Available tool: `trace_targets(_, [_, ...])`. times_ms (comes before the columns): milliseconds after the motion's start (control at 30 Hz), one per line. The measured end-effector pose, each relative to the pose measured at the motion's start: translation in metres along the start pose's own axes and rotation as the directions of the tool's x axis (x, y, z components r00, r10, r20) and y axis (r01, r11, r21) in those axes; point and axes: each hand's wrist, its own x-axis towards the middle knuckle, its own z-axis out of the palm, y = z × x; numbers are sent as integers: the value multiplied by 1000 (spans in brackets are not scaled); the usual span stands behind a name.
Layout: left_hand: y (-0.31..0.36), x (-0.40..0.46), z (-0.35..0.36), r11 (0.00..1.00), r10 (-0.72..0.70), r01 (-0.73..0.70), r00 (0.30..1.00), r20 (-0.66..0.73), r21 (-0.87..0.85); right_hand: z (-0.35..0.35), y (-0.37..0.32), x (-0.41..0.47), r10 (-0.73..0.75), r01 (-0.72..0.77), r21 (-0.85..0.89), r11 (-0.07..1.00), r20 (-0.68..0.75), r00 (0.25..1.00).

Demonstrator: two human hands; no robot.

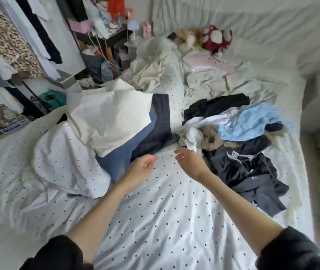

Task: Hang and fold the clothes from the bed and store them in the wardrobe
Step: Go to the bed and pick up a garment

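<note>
Both forearms reach out over the bed, whose white sheet is dotted with small dark spots; dark sleeves are pushed up at the near edge. The left hand hangs just above the sheet with fingers loosely curled, holding nothing, right beside the near end of the folded blue jeans. The right hand is likewise relaxed and empty, its fingers bent slightly, close to the edge of a crumpled dark garment with white print that lies toward the right edge of the bed.

Toward the left side of the bed, the jeans are part of a stack: a dark navy garment lies beside them and a folded cream garment lies on top of both, next to a dotted pillow.

Farther out on the right lies a loose heap: a white piece, a light blue garment, something brown and furry partly buried, and a black garment beyond.

At the far end of the bed are rumpled pale bedding, a pink item and a red-and-white mushroom plush. Off the left edge, clothes hang on a rack, one leopard-printed.
</note>
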Motion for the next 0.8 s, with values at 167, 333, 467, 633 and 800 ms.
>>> trace_targets(167, [-28, 65, 89, 970, -18, -49, 964, 267, 240, -20, 107, 42, 203, -226, -225, 948, -119, 972])
trace_targets(333, [-67, 85, 137, 788, -90, -253, 855, 511, 562, -12, 169, 73, 294, -355, -386, 851, -209, 933])
trace_targets(467, [-88, 94, 148, 729, -142, -289, 823, 551, 620, -4, 190, 105, 293, -372, -446, 814, -239, 926])
trace_targets(633, [-82, 99, 141, 777, -138, -273, 805, 577, 567, -8, 195, 110, 273, -370, -411, 833, -277, 921])
trace_targets(800, [-50, 82, 139, 931, -178, -17, 851, 494, 365, 7, 175, 54, 149, -184, -378, 907, -120, 982])
